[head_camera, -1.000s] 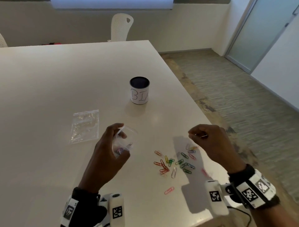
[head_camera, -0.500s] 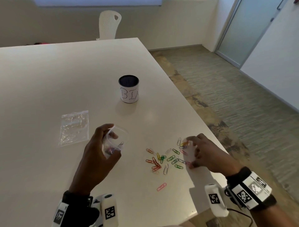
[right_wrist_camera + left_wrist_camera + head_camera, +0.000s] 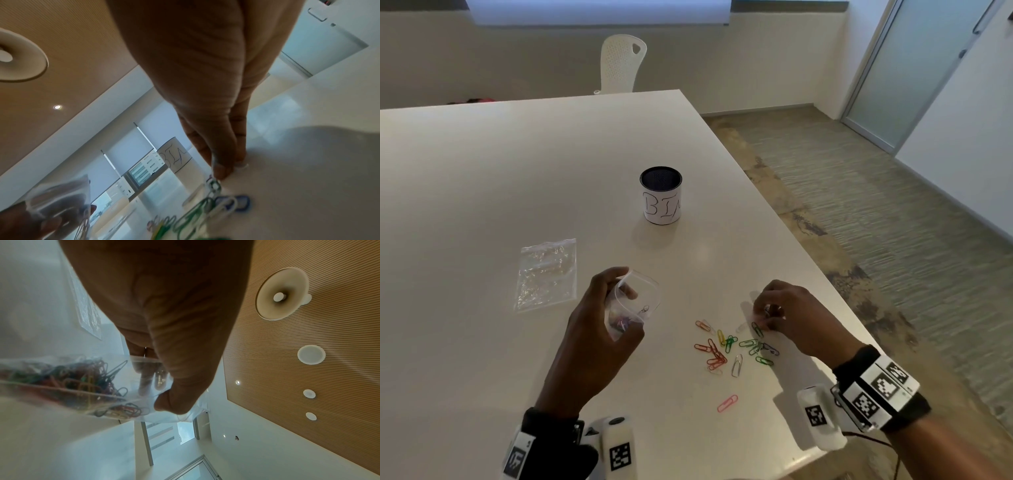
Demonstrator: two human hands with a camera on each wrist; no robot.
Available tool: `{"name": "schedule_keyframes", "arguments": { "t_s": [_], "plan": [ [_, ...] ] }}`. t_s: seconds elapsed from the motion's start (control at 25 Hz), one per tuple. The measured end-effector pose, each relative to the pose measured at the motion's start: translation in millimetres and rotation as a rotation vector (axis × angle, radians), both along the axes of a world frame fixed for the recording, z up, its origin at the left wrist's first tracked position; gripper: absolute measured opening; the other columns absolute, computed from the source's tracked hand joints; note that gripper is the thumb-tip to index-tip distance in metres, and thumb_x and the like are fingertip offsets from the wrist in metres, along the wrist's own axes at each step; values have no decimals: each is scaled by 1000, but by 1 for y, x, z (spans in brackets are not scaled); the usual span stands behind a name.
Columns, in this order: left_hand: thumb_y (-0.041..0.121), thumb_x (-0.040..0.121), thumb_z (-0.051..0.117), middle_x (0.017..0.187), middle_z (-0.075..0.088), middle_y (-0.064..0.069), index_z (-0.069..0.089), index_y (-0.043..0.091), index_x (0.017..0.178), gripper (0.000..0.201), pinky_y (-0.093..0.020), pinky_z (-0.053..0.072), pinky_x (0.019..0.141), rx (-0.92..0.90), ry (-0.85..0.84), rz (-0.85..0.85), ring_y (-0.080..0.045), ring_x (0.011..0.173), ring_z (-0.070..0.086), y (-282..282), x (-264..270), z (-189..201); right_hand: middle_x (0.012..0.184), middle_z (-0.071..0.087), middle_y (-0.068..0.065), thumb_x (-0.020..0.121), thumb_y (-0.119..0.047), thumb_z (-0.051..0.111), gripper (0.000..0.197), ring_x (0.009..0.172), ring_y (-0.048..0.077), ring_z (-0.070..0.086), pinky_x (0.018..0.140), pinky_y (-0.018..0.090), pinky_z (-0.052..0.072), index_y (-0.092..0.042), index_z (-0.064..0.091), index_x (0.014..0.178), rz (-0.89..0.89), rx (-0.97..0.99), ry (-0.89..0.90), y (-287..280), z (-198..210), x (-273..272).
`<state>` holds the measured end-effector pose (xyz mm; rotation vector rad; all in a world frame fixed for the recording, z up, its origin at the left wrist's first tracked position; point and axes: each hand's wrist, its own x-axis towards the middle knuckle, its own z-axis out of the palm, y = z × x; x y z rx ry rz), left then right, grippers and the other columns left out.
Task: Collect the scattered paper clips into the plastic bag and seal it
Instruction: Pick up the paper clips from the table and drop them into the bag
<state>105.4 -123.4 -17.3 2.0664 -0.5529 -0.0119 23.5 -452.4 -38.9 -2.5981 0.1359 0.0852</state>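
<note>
The paper clips [image 3: 736, 346] are scattered on the table [image 3: 482, 205] just below the fingertips of the right hand [image 3: 791, 318], which is lowered onto their far edge with thumb and fingers pinched together on one clip. To the left of them the plastic bag [image 3: 635, 301], its mouth open and many coloured clips already inside, is gripped above the table by the curled fingers of the left hand [image 3: 599, 329]. Beyond the left hand a second clear bag [image 3: 548, 272] is lying flat, and further away, between the hands, a cup marked "BIN" [image 3: 661, 195] is standing upright.
</note>
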Motion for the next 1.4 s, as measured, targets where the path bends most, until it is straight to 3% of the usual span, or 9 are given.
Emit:
{"name": "schedule_keyframes", "arguments": {
  "t_s": [0.12, 0.28, 0.4, 0.52, 0.68, 0.84, 1.04, 1.16, 1.4],
  "plan": [
    [0, 80, 77, 111, 67, 11, 46, 26, 139, 71, 0, 44, 72, -2, -1, 5, -2, 94, 63, -1, -1, -1, 99, 67, -6, 89, -12, 77, 4, 79, 9, 64, 76, 21, 54, -15, 78, 91, 12, -72, -46, 10, 2, 6],
    [2, 81, 77, 113, 66, 10, 45, 27, 139, 71, -1, 45, 72, -6, -1, 6, -6, 95, 64, 1, 1, -1, 90, 69, 2, 94, -10, 68, 9, 75, 19, 66, 72, 31, 59, -11, 75, 90, 14, -252, -58, 18, 4, 13],
    [3, 81, 79, 115, 66, 9, 43, 27, 141, 74, -1, 46, 74, -3, 5, -12, -13, 97, 67, 1, 0, -1, 85, 74, 3, 92, -8, 72, 7, 70, 14, 65, 68, 20, 51, -11, 77, 88, -10, -244, -68, 13, 8, 17],
    [3, 81, 78, 116, 66, 9, 42, 29, 142, 75, -4, 48, 74, -8, 12, -21, -15, 95, 67, 0, 0, -1, 77, 78, -3, 85, -6, 79, 7, 62, 5, 69, 65, 7, 52, -13, 80, 87, -128, 12, -115, 6, 18, 18],
    [4, 81, 77, 116, 65, 9, 42, 29, 142, 75, -7, 50, 72, -19, 26, -28, -15, 87, 66, -3, -2, -1, 80, 79, 9, 86, -2, 78, 10, 76, 21, 77, 79, 30, 64, -9, 76, 92, -211, 575, -174, 25, 45, 18],
    [5, 83, 77, 116, 64, 8, 42, 27, 143, 74, -9, 52, 72, -35, 27, -45, -13, 90, 66, -8, -5, 1, 88, 79, 14, 86, 0, 76, 17, 83, 29, 78, 80, 29, 63, -5, 76, 103, -140, 858, -201, 69, 72, 26],
    [7, 82, 79, 119, 64, 3, 42, 23, 143, 73, -6, 52, 69, -49, 47, -43, -4, 95, 66, -14, -7, 2, 88, 81, -1, 87, -8, 79, 13, 83, 12, 77, 83, 23, 63, -11, 79, 100, 69, 641, -286, 119, 81, 40],
    [8, 82, 79, 122, 64, 2, 40, 25, 144, 75, -5, 52, 71, -39, 61, -29, -13, 97, 68, -13, -8, 2, 92, 81, -6, 89, -9, 78, 14, 85, 2, 76, 81, 11, 58, -15, 81, 101, 150, 478, -348, 130, 78, 45],
    [17, 81, 75, 116, 64, 8, 42, 25, 143, 70, -4, 49, 76, -58, 23, -25, -12, 100, 66, -10, -9, 3, 90, 81, -9, 88, -10, 80, 14, 82, -1, 76, 80, 12, 58, -17, 83, 100, 86, 414, -372, 103, 89, 43]
  ]
}}
